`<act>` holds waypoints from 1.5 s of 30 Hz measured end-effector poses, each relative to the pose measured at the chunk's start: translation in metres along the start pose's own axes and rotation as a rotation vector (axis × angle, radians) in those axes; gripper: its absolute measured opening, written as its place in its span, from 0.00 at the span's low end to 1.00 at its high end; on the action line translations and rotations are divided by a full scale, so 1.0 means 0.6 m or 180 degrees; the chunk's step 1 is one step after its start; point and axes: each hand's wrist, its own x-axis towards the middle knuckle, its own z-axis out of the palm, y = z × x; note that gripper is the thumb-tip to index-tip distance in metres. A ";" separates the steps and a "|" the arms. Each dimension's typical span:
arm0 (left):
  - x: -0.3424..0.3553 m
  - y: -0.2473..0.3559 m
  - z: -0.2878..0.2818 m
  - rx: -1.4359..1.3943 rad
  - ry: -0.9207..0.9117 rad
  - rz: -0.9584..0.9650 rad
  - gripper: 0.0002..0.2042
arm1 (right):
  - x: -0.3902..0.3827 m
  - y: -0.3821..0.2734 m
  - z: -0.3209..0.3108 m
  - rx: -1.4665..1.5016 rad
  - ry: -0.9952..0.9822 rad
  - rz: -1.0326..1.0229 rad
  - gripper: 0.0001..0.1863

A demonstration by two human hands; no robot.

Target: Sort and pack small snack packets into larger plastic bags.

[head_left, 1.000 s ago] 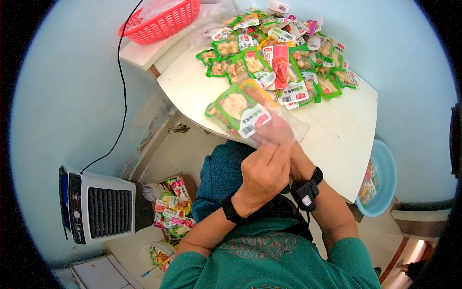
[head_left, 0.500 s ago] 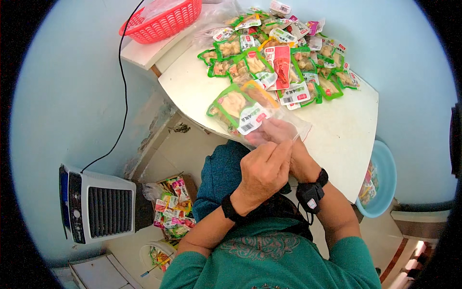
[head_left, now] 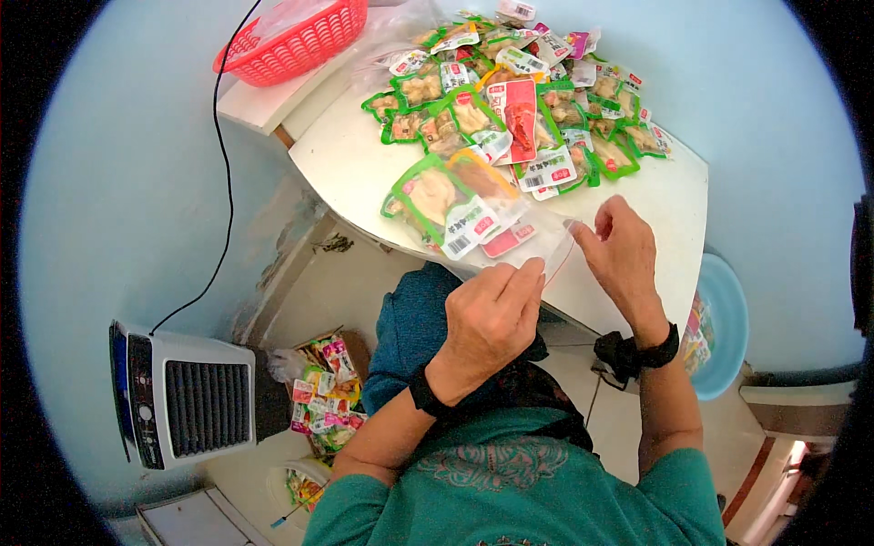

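A clear plastic bag point(head_left: 546, 238) lies at the white table's front edge, holding green-edged food packets point(head_left: 428, 196), a yellow-edged one point(head_left: 481, 175) and a red-and-white packet point(head_left: 508, 240). My left hand point(head_left: 492, 318) pinches the bag's lower edge, fingertips together. My right hand point(head_left: 617, 255) grips the right corner of the bag's open end between thumb and curled fingers. Beyond the bag, a heap of small food packets point(head_left: 514, 118) in green, pink and white covers the back of the table point(head_left: 655, 205). Both wrists carry black bands, the right with a small device.
A red mesh basket point(head_left: 289, 41) sits at back left. An air cooler point(head_left: 196, 396) with a hanging black cord stands left below, beside a box of colourful packets point(head_left: 328, 391) and a white bucket point(head_left: 291, 482). A blue basin point(head_left: 724, 318) stands right of the table. Walls surround the table.
My right hand has come out from inside the bag and moved right to its corner. The red-and-white packet in the bag is now uncovered. My left hand has shifted slightly.
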 end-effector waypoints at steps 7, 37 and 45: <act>-0.005 0.007 -0.038 0.0189 -0.0622 0.0236 0.17 | 0.030 0.040 0.042 0.1442 -0.0040 -0.0334 0.07; 0.048 -0.007 -0.171 0.1784 -0.1283 0.0742 0.08 | 0.058 0.010 -0.022 0.1534 -0.0184 -0.1811 0.08; 0.201 -0.032 -0.277 0.1555 -0.0759 0.0722 0.04 | 0.139 -0.083 -0.101 0.2357 -0.0027 -0.1954 0.11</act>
